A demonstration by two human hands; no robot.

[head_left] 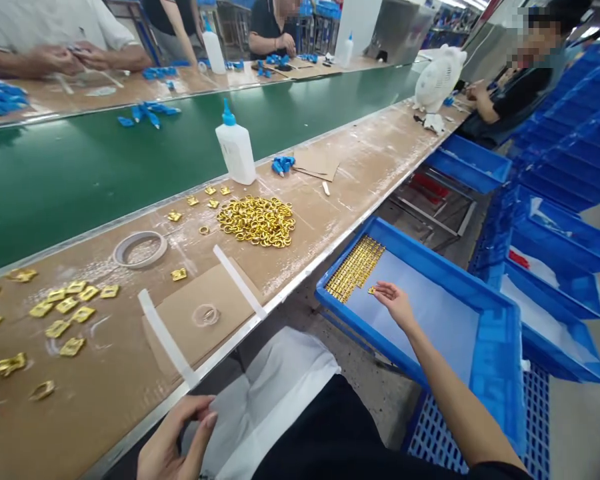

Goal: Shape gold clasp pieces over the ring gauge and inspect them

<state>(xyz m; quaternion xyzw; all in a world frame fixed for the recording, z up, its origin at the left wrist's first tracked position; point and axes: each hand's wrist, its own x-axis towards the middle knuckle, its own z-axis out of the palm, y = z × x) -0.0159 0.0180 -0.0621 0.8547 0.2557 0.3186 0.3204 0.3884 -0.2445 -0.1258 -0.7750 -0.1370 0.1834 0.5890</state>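
My right hand [395,304] is over the blue tray [415,250] at my right, with a small gold square piece [371,291] at its fingertips. Close by, rows of gold pieces [355,267] fill the tray's far left end, on a pale liner sheet. My left hand [177,437] is below the table edge, thumb and forefinger apart, nothing visible between them. Nearest to it is a cardboard pad [180,327] held by white tape strips, with a small clear ring [206,315] on it. A heap of gold rings [257,221] lies farther along the table.
Loose gold square pieces [67,305] lie on the left of the table, near a tape roll [140,249]. A white glue bottle [236,147] stands beside the green conveyor belt [80,160]. Stacked blue trays [555,287] stand at right. Other people sit across and farther along.
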